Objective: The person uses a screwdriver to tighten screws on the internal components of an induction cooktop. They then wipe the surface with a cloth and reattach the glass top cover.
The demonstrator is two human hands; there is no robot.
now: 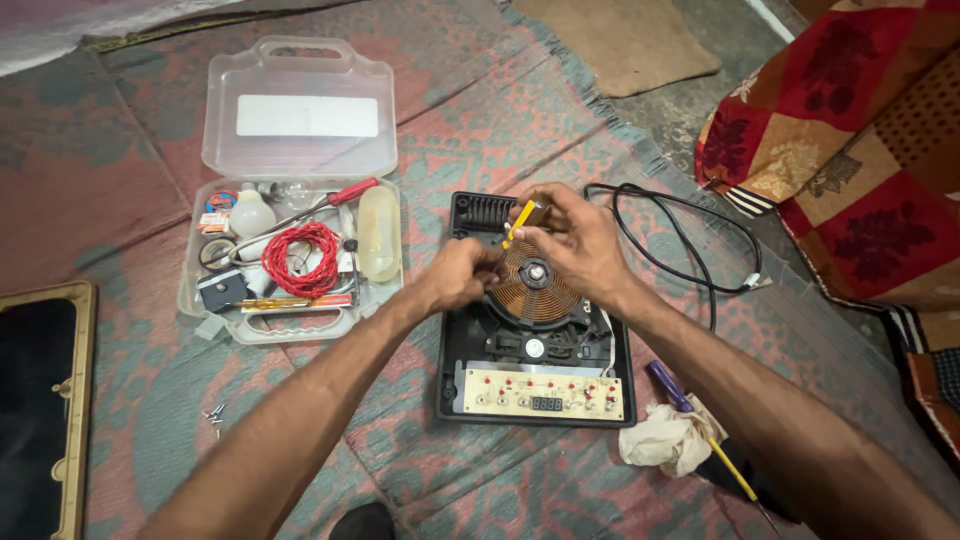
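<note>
A single head-worn camera looked steeply down and forward from above the person's forearms, at close range. The opened induction cooker (pixel 535 310) sat just right of centre, the clear plastic toolbox (pixel 295 190) toward ten o'clock, the patterned cushion (pixel 860 150) toward two o'clock. No second view shared the scene.

Opened induction cooker (pixel 530 350) lies on patterned rug (pixel 480 130), copper coil (pixel 533 283) exposed. Right hand (pixel 575 240) grips yellow-handled screwdriver (pixel 523 220) above coil; left hand (pixel 458 275) closed in a fist at coil's edge. Open clear plastic toolbox (pixel 295 190) with red wire coil (pixel 300 258) sits to the left, black power cord (pixel 690 250) to the right.
</note>
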